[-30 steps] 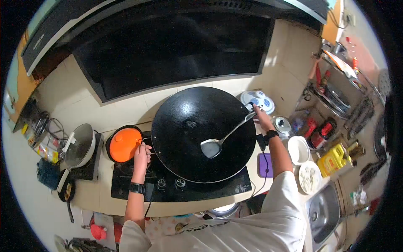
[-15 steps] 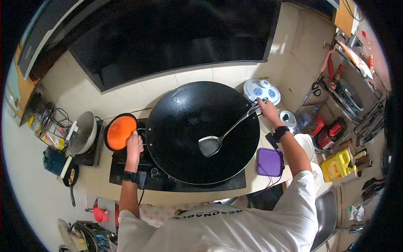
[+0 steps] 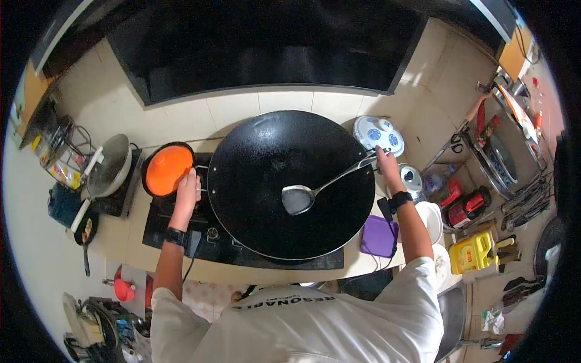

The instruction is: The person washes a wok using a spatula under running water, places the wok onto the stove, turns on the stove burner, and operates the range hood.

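A large black wok (image 3: 272, 212) sits on the black gas stove (image 3: 163, 233). My left hand (image 3: 189, 189) is closed around the wok's wire handle on the left side. At the right rim, my right hand (image 3: 386, 164) is wrapped around the handle end of a metal wok spatula (image 3: 298, 199). Its blade rests low inside the wok, and the shaft slants up over the rim. Whether the right hand also grips the wok's right handle, I cannot tell. Close by my left hand is a pan with an orange lid (image 3: 168, 169).
A blue-and-white lidded dish (image 3: 378, 134) stands behind my right hand, with a silver lidded pot (image 3: 410, 178) nearby. Right of the wok lie a purple board-like item (image 3: 380, 236) and a yellow jug (image 3: 471, 253). Leftward is a grey frying pan (image 3: 112, 166).
The camera view has shifted and turned slightly. Both hands keep their holds, and the spatula stays in much the same place within the wok.
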The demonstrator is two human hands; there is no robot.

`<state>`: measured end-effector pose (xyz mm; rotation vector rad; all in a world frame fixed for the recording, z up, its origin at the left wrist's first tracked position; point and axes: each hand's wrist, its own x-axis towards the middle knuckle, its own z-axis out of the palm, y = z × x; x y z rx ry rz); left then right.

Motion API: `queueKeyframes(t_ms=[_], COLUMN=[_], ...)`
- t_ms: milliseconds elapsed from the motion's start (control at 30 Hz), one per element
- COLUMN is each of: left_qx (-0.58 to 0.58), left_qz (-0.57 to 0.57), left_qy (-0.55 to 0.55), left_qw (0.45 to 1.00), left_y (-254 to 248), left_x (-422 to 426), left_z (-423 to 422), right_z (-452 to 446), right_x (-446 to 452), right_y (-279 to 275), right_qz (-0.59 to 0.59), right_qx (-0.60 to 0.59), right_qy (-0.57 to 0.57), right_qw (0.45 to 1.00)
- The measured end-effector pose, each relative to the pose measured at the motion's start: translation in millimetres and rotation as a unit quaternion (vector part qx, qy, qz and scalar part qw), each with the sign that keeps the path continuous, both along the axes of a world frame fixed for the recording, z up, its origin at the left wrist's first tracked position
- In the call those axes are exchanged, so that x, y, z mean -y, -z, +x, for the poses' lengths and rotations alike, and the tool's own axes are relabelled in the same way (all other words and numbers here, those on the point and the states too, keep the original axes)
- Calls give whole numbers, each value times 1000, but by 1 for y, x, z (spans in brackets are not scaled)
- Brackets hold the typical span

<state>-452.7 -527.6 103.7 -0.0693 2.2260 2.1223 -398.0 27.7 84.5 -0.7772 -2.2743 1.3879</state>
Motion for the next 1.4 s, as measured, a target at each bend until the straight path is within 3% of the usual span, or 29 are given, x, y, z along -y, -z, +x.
queueKeyframes(t_ms=[300, 333, 400, 467, 533, 600, 667, 700, 733, 767, 800, 867, 900, 933, 967, 1000, 1033, 1067, 1100, 1133, 1167, 1200, 1267, 1367, 1400], left_qx=[-16, -20, -16, 17, 19, 34, 34, 14, -6, -41, -58, -132, -104, -176, -94, -54, -106, -105, -147, -188, -188, -193, -191, -218, -225], left_qz=[-3, -17, -13, 90, 83, 92, 40, 12, -16, -42, -97, -236, -328, -362, -340, -390, -419, -417, -429, -441, -439, -452, -465, -463, -496], left_qy=[-47, -48, -47, -43, -22, 8, 36, 32, 32, 25, 25, -58, -94, -132, -168, -203, -210, -200, -187, -175, -166, -143, -108, -68, -80], left_qw=[999, 998, 999, 995, 996, 995, 998, 999, 999, 998, 993, 961, 934, 906, 921, 896, 877, 881, 871, 860, 863, 859, 857, 856, 835], left_y=[4, 7, 12, 16, 18, 12, 4, 8, 10, 6, 8, 23, 32, 72, 85, 106, 106, 111, 117, 122, 127, 130, 139, 147, 155], left_x=[-1, 0, 0, -1, 1, 1, 8, 14, 20, 26, 40, 76, 102, 140, 170, 204, 229, 252, 274, 290, 300, 309, 319, 320, 323], left_z=[-8, -8, -9, -3, -7, -1, 5, 14, 21, 42, 59, 93, 106, 111, 121, 125, 134, 136, 135, 133, 127, 120, 115, 106, 107], right_z=[-2, 1, 10, -3, -6, -11, -31, -1, 3, 29, 40, 91, 127, 161, 191, 217, 229, 235, 238, 233, 222, 201, 169, 121, 108], right_x=[9, 21, 36, 16, 10, -4, -48, -6, -22, 9, -4, 9, 44, 87, 133, 153, 187, 236, 277, 318, 348, 389, 421, 443, 447], right_y=[-9, -12, -25, 1, 0, 5, 43, -4, 7, -9, 0, 3, 3, -9, -10, 14, 27, 32, 26, 24, 39, 23, 47, 86, 92], right_qz=[66, 55, 6, 4, 58, 21, 100, 12, -61, -40, -32, 115, 308, 268, 287, 203, 316, 230, 290, 278, 316, 255, 200, 335, 332], right_qx=[-5, -56, -10, -27, 26, 73, 69, 91, 72, -51, -69, -202, -257, -227, -240, -197, -193, -120, -7, 77, 100, 188, 104, 72, 67], right_qy=[-22, -4, 21, 14, 35, -5, 35, -12, 0, 18, 75, 197, 233, 266, 232, 246, 184, 157, 29, -77, -134, -145, -167, -95, -83], right_qw=[998, 997, 1000, 1000, 997, 997, 992, 996, 996, 998, 994, 953, 886, 898, 898, 927, 911, 953, 957, 955, 934, 937, 960, 935, 937])
